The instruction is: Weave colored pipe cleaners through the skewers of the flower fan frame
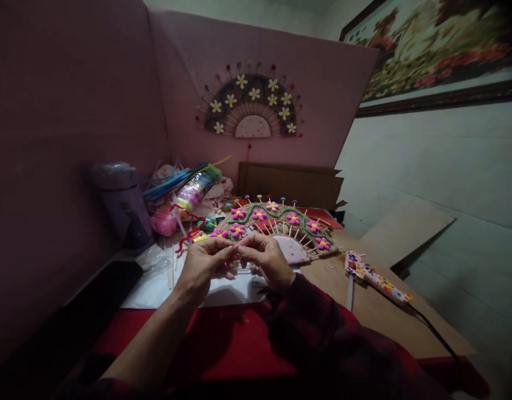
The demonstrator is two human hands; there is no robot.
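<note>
Over the white sheet (222, 293), my left hand (201, 262) and my right hand (267, 258) meet fingertip to fingertip. Both are pinched closed around something too small to make out; a hint of pink shows between the tips. Just behind them lies a half-round fan (256, 212) of twine and sticks, with pink flowers, a green wavy strip and small coloured balls on its stick ends. Its pale dotted half-circle centre (291, 250) is right beside my right hand. My hands hide part of the fan's left side.
A purple bottle (125, 208) and bagged craft supplies (195, 189) stand at the left. A patterned glue gun (376, 278) with a cord lies right, on brown board (426, 328). A similar fan with white flowers (250, 103) hangs on the pink panel (322, 78). Cardboard (289, 186) stands behind.
</note>
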